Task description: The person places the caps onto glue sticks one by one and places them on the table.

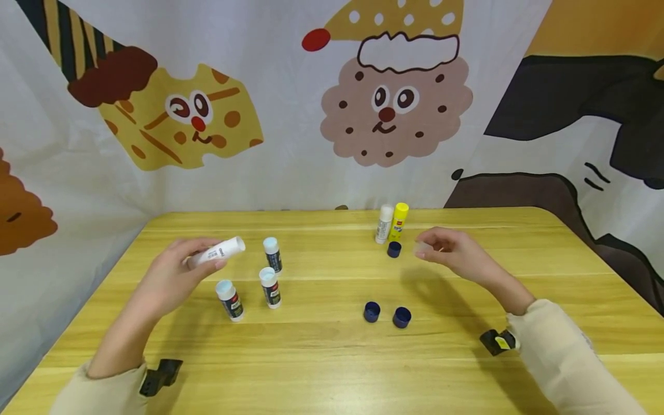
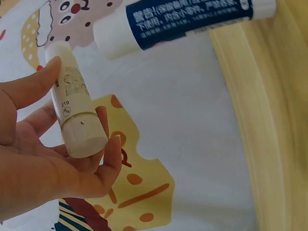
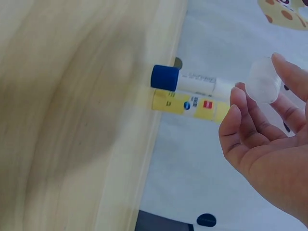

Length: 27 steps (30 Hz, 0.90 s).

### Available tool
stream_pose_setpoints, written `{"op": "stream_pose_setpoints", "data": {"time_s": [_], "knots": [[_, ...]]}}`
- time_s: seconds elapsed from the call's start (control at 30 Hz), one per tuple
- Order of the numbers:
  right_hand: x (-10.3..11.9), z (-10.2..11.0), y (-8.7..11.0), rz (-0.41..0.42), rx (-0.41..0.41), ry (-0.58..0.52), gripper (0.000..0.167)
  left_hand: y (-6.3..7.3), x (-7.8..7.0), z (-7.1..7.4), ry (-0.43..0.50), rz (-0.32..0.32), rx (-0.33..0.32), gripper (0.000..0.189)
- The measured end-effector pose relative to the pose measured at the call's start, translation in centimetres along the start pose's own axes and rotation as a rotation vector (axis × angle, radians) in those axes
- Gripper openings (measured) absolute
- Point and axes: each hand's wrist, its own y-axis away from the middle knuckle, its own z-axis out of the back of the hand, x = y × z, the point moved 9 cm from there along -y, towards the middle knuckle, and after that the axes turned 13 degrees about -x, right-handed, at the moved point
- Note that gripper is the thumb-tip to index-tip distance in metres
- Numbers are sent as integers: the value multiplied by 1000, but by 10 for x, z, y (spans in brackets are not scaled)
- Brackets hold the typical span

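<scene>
A white glue stick (image 1: 220, 251) lies between the thumb and fingers of my left hand (image 1: 178, 271), tilted above the left of the table. In the left wrist view its printed label reads 21g. My right hand (image 1: 459, 253) pinches a translucent cap (image 3: 263, 80) between thumb and fingers, in the air at the right. Nearest to the left hand stand three glue sticks with dark blue labels and no caps: one behind (image 1: 272, 255), one in the middle (image 1: 270, 287) and one in front (image 1: 230, 300).
Near the back edge of the wooden table (image 1: 321, 357), a white glue stick (image 1: 384, 223) stands beside a yellow one (image 1: 399, 222). One dark blue cap (image 1: 394, 249) sits before them. Two more blue caps (image 1: 371, 312) lie closer to me. A printed curtain (image 1: 290, 115) hangs behind.
</scene>
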Motion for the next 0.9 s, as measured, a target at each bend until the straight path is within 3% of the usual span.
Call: {"op": "stream_pose_setpoints", "data": {"time_s": [0.2,0.63,0.9], "knots": [[11,-4,-2,20,3,-5,24,0,-12,-2,7,-20,-16,34],[32,-14,-8,49,9,-71,25,-2,-36,-17,61,-4,18,32],[41,-22,-9,67,11,-108,23,-4,-49,-30,87,-30,25,33]]}}
